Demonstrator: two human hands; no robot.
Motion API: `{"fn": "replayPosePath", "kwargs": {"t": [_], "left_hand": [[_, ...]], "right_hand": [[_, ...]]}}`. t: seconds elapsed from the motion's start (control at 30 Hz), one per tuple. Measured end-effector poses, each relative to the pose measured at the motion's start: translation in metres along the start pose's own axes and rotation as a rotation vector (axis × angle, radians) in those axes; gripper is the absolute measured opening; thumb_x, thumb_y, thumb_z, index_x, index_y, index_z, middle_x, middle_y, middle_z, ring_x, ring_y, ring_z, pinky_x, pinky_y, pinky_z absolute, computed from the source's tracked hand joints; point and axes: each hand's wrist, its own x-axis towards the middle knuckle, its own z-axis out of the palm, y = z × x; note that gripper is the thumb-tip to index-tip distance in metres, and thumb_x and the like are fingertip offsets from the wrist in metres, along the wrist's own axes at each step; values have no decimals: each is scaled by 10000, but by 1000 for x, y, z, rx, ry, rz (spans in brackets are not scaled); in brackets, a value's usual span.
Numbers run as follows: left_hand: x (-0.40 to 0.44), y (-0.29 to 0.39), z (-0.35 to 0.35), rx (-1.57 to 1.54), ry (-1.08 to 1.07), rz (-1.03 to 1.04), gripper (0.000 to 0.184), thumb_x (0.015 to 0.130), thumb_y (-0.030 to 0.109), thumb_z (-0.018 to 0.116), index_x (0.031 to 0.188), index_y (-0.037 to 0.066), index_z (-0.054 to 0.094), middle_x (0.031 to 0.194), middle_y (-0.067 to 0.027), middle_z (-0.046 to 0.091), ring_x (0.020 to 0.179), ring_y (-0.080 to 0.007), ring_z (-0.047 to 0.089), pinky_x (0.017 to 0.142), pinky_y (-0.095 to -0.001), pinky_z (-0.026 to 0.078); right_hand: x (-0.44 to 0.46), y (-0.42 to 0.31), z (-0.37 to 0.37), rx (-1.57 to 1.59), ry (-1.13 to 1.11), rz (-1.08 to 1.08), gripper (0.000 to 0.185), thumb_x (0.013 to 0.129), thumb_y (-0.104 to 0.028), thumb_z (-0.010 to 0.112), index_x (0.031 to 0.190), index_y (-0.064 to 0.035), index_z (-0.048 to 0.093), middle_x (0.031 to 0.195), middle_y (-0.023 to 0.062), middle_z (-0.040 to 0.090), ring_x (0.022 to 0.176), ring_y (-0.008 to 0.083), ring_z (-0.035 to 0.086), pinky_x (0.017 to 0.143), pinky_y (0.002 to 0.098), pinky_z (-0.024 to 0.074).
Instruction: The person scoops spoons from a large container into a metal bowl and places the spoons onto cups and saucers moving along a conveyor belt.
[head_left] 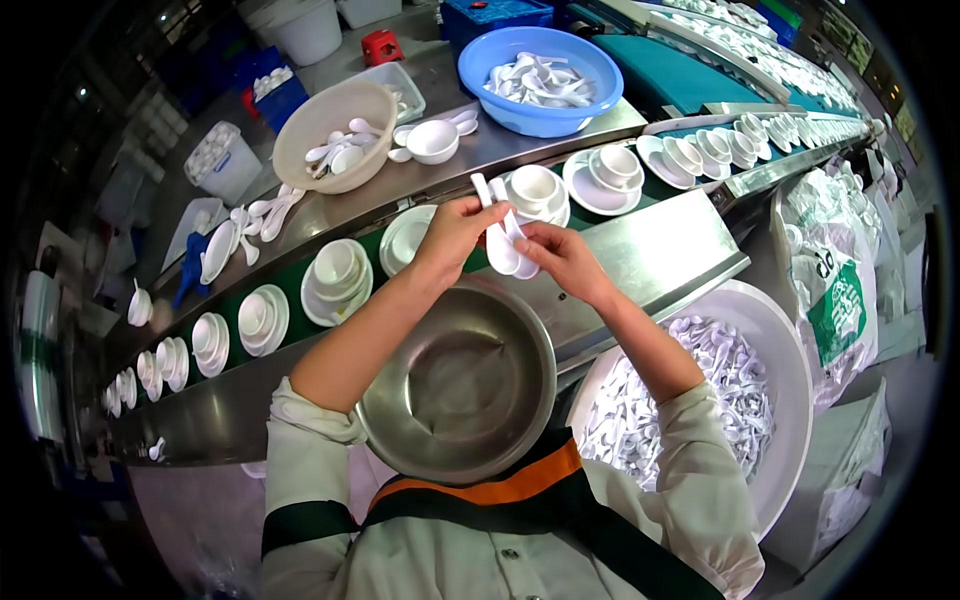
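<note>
Two white soup spoons are held up in front of me, handles pointing away and bowls toward me. My left hand is closed on them from the left, near the handles. From the right, my right hand pinches the spoons by the bowls. Just beyond them, a stack of a white cup, bowl and plate sits on the green conveyor belt. Below my wrists is a steel basin with nothing seen in it.
Several dish stacks line the belt on both sides. A blue basin and a cream basin of spoons stand on the far ledge. A large white tub full of spoons is at my right, beside a plastic sack.
</note>
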Motion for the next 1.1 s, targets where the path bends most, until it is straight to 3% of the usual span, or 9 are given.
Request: {"fn": "replayPosePath", "kwargs": {"t": [0.13,0.23,0.3,0.43,0.6,0.77,0.9,1.0,1.1], "left_hand": [[4,-4,-4,-78,43,-49,257,887,254,527,1004,43,615,783,-18,602,656,-65,529,590,-213,424],[8,-11,-5,-102,41,-79,273,910,262,484,1012,41,607,800,-41,609,699,-85,554,632,-226,445],[6,-7,1,-35,29,-157,287,924,264,454,1017,35,602,817,-56,616,725,-113,575,645,-233,451],[6,-11,1,-81,-55,-103,321,931,253,433,1044,-13,575,901,-90,617,828,-162,604,731,-272,480],[14,-12,12,-163,-146,-94,361,918,256,464,1082,-59,524,1006,-156,582,924,-201,580,819,-313,482],[2,-11,6,-5,-72,-70,391,886,260,523,1108,-61,501,1034,-141,571,973,-190,555,791,-306,477],[-37,-6,-37,176,64,9,315,848,231,582,1067,6,557,1014,-63,586,904,-126,549,737,-251,442],[-81,-7,-70,344,226,108,270,837,176,595,1043,3,572,998,-56,591,913,-119,543,762,-244,433],[-143,-10,-86,361,395,4,285,837,152,595,1063,-16,553,980,-54,588,916,-123,544,785,-254,436]], "right_hand": [[21,22,-42,-207,331,139,268,883,-234,517,936,6,625,666,40,605,569,81,546,439,234,434],[46,78,-89,-848,449,91,292,831,-263,549,954,-14,637,711,187,630,574,276,623,627,351,486],[45,66,-90,-660,418,325,293,836,-267,543,968,-21,635,690,180,629,576,272,623,626,358,489],[27,55,-72,-846,439,144,334,840,-298,558,1027,-27,611,642,162,624,551,219,624,579,327,492],[-8,0,-25,80,126,100,275,891,-199,519,1044,22,572,766,67,603,568,120,589,516,226,489],[9,39,-80,-59,402,42,189,851,-62,492,976,52,577,715,90,604,560,118,590,513,241,508],[26,64,-123,-154,694,168,222,853,-92,480,959,76,579,726,117,622,572,163,624,530,261,533],[32,81,-134,-129,672,317,253,853,-118,505,986,84,578,765,130,640,577,168,631,542,271,534],[6,73,-111,-256,641,184,294,864,-138,524,1084,55,550,821,130,635,669,178,641,559,270,531]]}}
